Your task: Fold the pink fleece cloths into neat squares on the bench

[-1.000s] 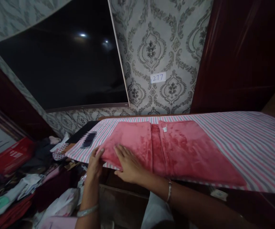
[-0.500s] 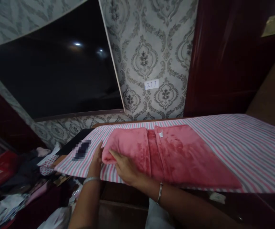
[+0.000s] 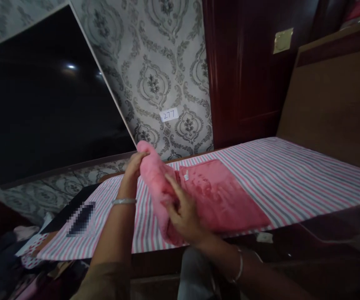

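Observation:
A pink fleece blanket (image 3: pixel 230 200) with a small white tag (image 3: pixel 186 175) lies folded on a striped cloth. Its left part is raised into a thick fold (image 3: pixel 155 179). At the far end of this fold, my left hand (image 3: pixel 134 164) is closed on the fleece, with its fingertips partly hidden. My right hand (image 3: pixel 184 212) rests on the fold nearer to me, its index finger and thumb spread apart against the fleece. The blanket's right part lies flat.
The pink, grey and white striped cloth (image 3: pixel 292 175) covers the table. A pixelated dark object (image 3: pixel 80 218) lies at its left. Heaped clothes (image 3: pixel 8 262) are at lower left. Behind stand a large screen (image 3: pixel 42 104), patterned wall and a brown board (image 3: pixel 333 96).
The blanket's left part has been lifted and turned over to the right into a thick fold. My left hand has moved to its far end; my right hand has moved right. The view has shifted right.

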`<state>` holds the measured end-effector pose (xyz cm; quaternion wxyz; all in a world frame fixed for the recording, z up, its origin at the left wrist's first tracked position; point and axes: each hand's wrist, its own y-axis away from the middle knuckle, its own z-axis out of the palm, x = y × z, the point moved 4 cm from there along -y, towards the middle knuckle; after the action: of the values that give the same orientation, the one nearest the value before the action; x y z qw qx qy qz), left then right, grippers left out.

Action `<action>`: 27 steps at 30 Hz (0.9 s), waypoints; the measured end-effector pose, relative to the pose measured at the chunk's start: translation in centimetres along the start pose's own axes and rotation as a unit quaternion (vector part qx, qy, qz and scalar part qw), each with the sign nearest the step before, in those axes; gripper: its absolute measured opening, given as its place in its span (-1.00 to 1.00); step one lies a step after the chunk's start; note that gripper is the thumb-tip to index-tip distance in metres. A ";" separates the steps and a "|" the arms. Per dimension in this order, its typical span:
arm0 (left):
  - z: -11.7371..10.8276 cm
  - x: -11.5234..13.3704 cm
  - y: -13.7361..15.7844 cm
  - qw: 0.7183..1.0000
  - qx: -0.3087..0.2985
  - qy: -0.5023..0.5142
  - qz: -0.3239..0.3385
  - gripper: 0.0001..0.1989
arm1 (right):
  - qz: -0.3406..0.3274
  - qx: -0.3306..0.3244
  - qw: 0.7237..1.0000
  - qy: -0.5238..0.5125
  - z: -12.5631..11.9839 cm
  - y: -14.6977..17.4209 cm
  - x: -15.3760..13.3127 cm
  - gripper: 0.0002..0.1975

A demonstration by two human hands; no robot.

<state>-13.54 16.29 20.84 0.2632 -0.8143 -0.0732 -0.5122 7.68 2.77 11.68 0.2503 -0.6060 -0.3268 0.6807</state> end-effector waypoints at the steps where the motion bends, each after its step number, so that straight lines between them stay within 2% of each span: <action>1: 3.0 1.4 -0.8 1.000 -0.024 0.002 0.008 -0.80 | 0.010 0.043 0.999 0.011 -2.4 0.2 0.1 -0.42; 4: 13.1 3.6 -0.4 0.994 -0.107 -0.002 0.033 -0.72 | 0.091 0.166 0.981 0.038 -9.6 2.4 2.0 -0.34; 5: 16.7 3.5 0.7 0.982 -0.183 -0.033 0.043 -0.71 | 0.139 0.198 0.969 0.041 -12.0 3.6 3.1 -0.28; 7: 22.9 2.4 3.5 0.941 -0.304 -0.126 0.081 -0.65 | 0.252 0.231 0.939 0.025 -16.1 6.3 5.6 -0.18; 8: 25.1 1.5 5.0 0.915 -0.337 -0.185 0.120 -0.67 | 0.310 0.233 0.922 -0.005 -17.8 7.6 6.8 -0.15; 9: 26.7 0.4 6.1 0.907 -0.344 -0.204 0.132 -0.75 | 0.364 0.236 0.900 -0.046 -19.1 8.8 7.8 -0.13; 10: 27.6 -0.6 7.0 0.900 -0.347 -0.220 0.145 -0.81 | 0.403 0.237 0.880 -0.091 -20.1 9.7 8.5 -0.11; 12: 28.2 -2.3 7.8 0.896 -0.341 -0.233 0.161 -0.87 | 0.446 0.243 0.846 -0.164 -21.5 10.5 9.2 -0.10; 14: 27.8 -3.2 7.4 0.895 -0.334 -0.242 0.171 -0.87 | 0.455 0.242 0.835 -0.194 -22.1 10.2 9.1 -0.10; 17: 27.3 -3.2 5.0 0.898 -0.315 -0.248 0.181 -0.78 | 0.467 0.228 0.837 -0.173 -22.3 9.3 8.5 -0.06; 19: 28.0 -2.7 3.1 0.902 -0.304 -0.244 0.187 -0.69 | 0.469 0.224 0.842 -0.141 -22.3 9.0 8.5 0.00; 22: 30.3 -2.4 0.7 0.904 -0.317 -0.226 0.178 -0.56 | 0.450 0.220 0.859 -0.106 -22.4 9.3 9.2 0.01; 27: 34.0 -3.2 -1.7 0.900 -0.368 -0.192 0.132 -0.49 | 0.390 0.222 0.893 -0.042 -22.7 10.6 10.7 -0.11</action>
<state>11.35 35.33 7.24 -0.0092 -0.9377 0.1791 -0.2974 29.25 6.83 -4.51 0.0788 -0.5842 0.0853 0.8033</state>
